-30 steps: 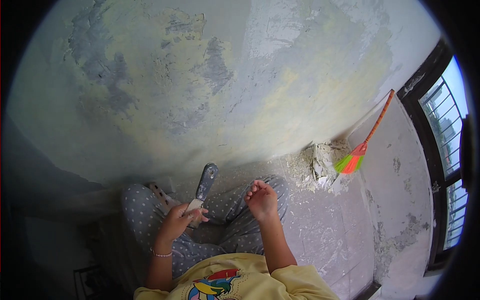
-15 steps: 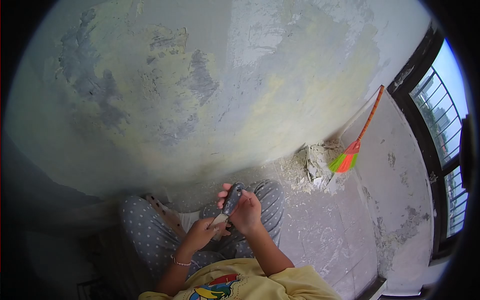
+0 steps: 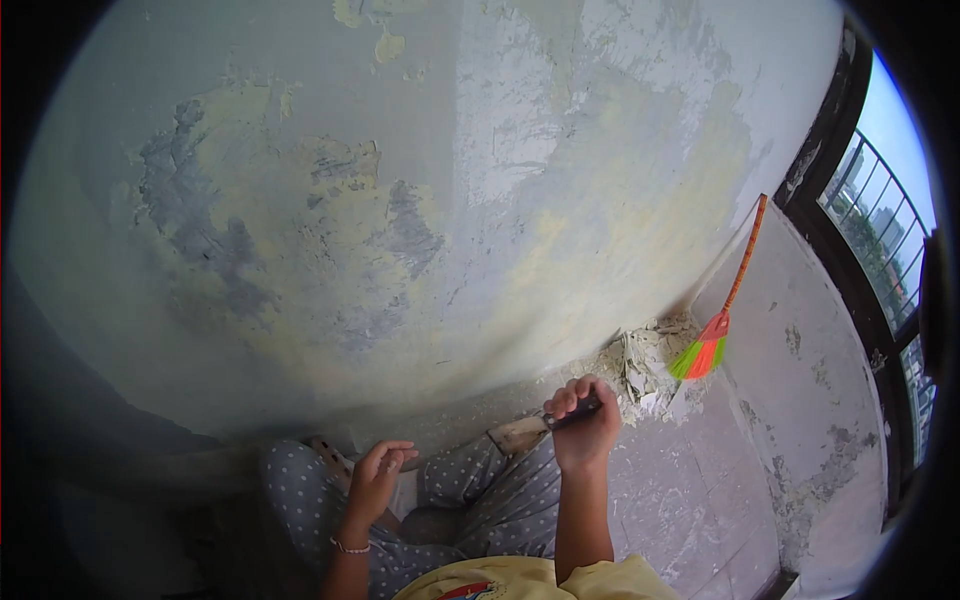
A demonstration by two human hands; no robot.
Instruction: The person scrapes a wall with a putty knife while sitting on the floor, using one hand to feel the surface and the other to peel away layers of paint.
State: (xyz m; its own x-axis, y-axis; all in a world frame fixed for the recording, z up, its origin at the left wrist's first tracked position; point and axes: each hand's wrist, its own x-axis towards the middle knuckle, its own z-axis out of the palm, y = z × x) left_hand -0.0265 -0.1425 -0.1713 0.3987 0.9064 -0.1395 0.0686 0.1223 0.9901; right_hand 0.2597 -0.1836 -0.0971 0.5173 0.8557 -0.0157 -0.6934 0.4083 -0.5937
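Observation:
My right hand (image 3: 588, 435) is wrapped round the dark handle of a putty knife (image 3: 580, 412), raised in front of my right knee. Its pale blade seems to point left, though I cannot clearly tell it from what lies behind. My left hand (image 3: 375, 480) is apart from the tool, above my crossed legs in grey polka-dot trousers (image 3: 305, 495). Its fingers stretch to the right and hold nothing. Ahead is a wall (image 3: 480, 250) with scraped patches of grey, yellow and white and some flaking edges.
A broom (image 3: 715, 340) with red and green bristles leans in the corner at the right. Beside it lies a heap of peeled paint flakes (image 3: 645, 370) on the dusty floor (image 3: 660, 500). A dark-framed window (image 3: 870, 200) with railings is at far right.
My left hand has let go of the putty knife's blade and moved left and down. My right hand has carried the knife to the right. The view has tilted up slightly.

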